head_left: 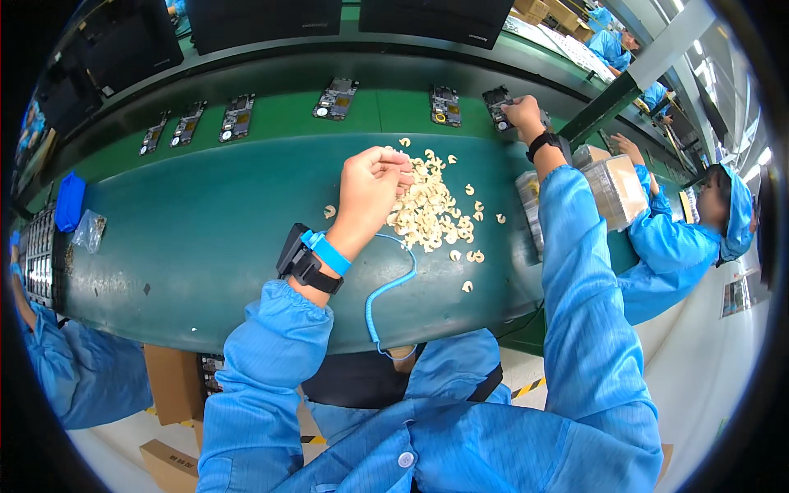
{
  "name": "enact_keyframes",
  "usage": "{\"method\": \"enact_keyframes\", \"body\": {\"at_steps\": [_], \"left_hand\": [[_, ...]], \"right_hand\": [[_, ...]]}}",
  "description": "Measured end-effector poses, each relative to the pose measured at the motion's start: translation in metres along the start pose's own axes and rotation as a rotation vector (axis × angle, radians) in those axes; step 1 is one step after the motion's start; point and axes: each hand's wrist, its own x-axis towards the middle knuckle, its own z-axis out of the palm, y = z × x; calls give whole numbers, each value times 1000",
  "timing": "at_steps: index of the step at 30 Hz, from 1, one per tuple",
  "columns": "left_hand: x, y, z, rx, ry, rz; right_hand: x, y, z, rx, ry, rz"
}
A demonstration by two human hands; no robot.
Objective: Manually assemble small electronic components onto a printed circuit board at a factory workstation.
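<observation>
My left hand [371,191] is at the left edge of a loose pile of small cream C-shaped pieces [427,205], its fingers drawn together in a pinch. Whatever may be between those fingertips is hidden. Farther right, my right hand [524,117] has its thumb and fingers closed on the edge of a dark circuit board [497,100] at the back of the bench. A blue coiled cord [386,287] runs from my left wrist, where a blue band and a black strap sit. Another black strap is around my right wrist.
Several similar circuit boards [335,99] lie in a row along the green strip behind the bench surface [205,222]. Wrapped boxes [615,191] stand beside my right forearm. A blue bin [70,202] and a clear plastic bag [89,232] are far left. Co-workers sit on both sides.
</observation>
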Motion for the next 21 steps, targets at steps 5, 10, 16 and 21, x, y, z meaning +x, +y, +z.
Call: {"method": "enact_keyframes", "body": {"at_steps": [5, 10, 16, 21], "left_hand": [[-9, 4, -22, 40, 10, -44], [-13, 21, -3, -72, -133, -9], [-17, 26, -1, -103, -140, -11], [-14, 22, -8, -112, -64, 50]], "right_hand": [[-93, -67, -7, 966, -498, 2], [-218, -113, -43, 1043, -638, -158], [-275, -114, -21, 894, -537, -275], [-264, -58, -91, 212, -70, -585]]}}
